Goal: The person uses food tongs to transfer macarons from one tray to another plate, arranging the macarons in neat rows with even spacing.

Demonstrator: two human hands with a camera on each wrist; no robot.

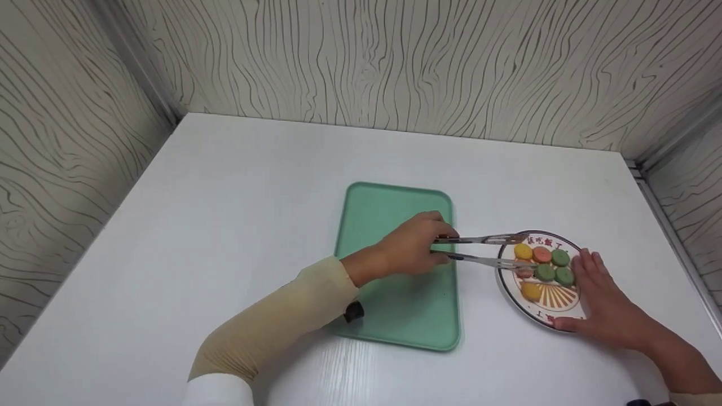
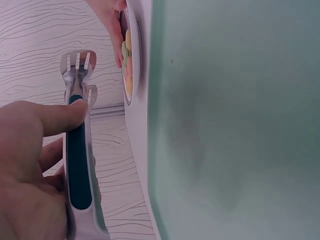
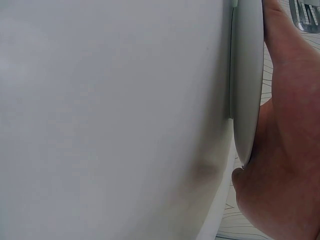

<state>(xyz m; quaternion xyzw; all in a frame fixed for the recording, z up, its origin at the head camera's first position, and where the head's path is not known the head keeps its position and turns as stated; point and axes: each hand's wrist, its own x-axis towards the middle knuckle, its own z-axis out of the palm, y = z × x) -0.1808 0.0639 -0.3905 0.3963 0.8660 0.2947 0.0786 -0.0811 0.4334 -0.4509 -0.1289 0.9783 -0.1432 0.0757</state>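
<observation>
My left hand holds metal tongs above the green tray. Dark teal grips line the tongs' sides, as the left wrist view shows. Their two slotted ends stand apart and reach over the left part of a round plate with red lettering. Several macarons in yellow, pink and green lie on it, among them a yellow macaron and a green macaron. The tongs' lower end partly covers a pink macaron. At the plate's right rim rests my right hand, fingers extended and thumb spread along the edge.
A white table bears the tray and, to its right, the plate. Patterned wall panels rise behind the table and at both sides. A small black object sits by the left sleeve, over the tray's lower left.
</observation>
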